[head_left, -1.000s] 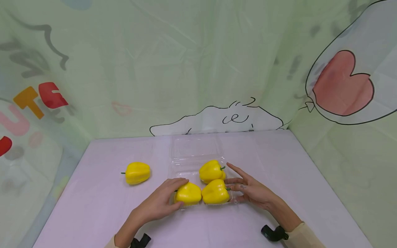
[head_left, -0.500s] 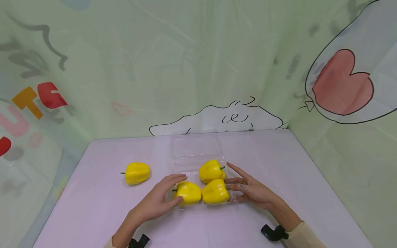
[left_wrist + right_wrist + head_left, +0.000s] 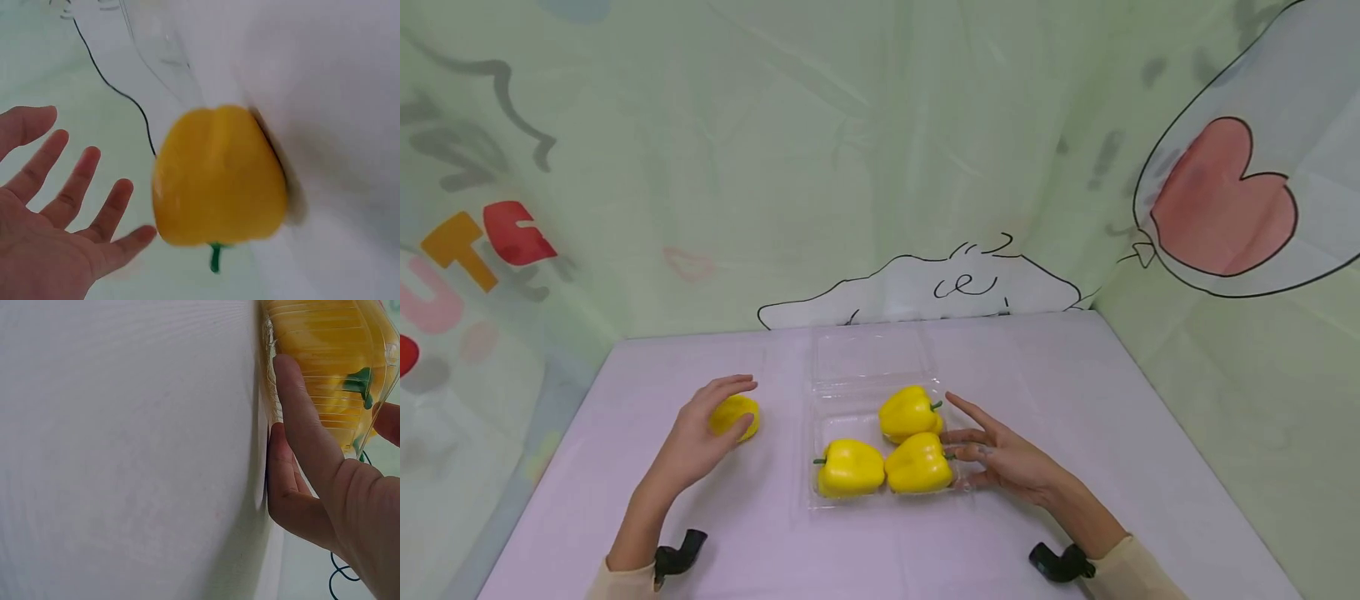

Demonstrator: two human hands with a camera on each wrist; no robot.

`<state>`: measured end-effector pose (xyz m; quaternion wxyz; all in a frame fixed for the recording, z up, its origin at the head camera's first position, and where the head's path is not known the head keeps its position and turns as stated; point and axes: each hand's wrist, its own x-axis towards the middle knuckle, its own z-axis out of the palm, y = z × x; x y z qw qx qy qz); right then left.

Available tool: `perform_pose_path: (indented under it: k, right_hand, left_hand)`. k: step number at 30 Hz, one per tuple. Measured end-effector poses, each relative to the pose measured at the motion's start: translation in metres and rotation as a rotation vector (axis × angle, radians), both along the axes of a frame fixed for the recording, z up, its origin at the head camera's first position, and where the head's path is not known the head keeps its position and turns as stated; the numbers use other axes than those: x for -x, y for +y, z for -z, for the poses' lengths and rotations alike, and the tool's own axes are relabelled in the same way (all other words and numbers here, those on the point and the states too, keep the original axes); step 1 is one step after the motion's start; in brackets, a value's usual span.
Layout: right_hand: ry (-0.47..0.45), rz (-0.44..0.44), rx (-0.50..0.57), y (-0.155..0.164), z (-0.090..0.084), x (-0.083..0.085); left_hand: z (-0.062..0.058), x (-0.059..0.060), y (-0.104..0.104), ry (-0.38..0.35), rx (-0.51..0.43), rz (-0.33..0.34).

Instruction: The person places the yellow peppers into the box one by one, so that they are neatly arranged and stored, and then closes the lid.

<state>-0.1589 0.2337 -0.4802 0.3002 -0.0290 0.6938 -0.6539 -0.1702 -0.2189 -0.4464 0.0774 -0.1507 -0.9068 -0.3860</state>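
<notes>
A staged recording booth: cartoon-printed green curtains (image 3: 700, 167) wall in a lilac-covered counter (image 3: 1075, 400) across the frame.

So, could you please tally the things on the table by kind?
Yellow peppers: 4, with 3 in the tray and 1 under the left hand
Clear tray: 1
Total: 5

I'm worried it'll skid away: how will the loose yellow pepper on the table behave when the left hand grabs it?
The loose pepper lies on its side, rounded, so it may roll. Its skin looks glossy, probably slippery. The left hand spreads wide around it, likely enough.
</notes>
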Motion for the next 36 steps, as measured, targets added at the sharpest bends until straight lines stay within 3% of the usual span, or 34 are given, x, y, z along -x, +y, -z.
perform_pose_path:
  k: [7,12,16,23,27,36]
  right_hand:
    - [-0.006,0.011,0.001,0.002,0.000,0.000]
    - [0.001,0.004,0.006,0.002,0.001,0.000]
    - [0.005,0.000,0.007,0.002,0.002,0.000]
    - [0.007,0.006,-0.003,0.001,0.001,0.000]
    - [0.005,0.007,-0.001,0.001,0.001,0.000]
    - [-0.004,0.016,-0.009,0.000,0.001,0.000]
  left_hand:
    - [0.010,0.007,-0.025,-0.089,-0.040,-0.103]
    - [0.015,0.009,-0.034,-0.253,-0.041,-0.165]
    - [0.019,0.011,-0.040,-0.365,-0.071,-0.171]
    - [0.025,0.014,-0.045,-0.469,-0.119,-0.161]
    - [0.027,0.014,-0.045,-0.505,-0.134,-0.158]
    - [0.031,0.014,-0.045,-0.508,-0.140,-0.148]
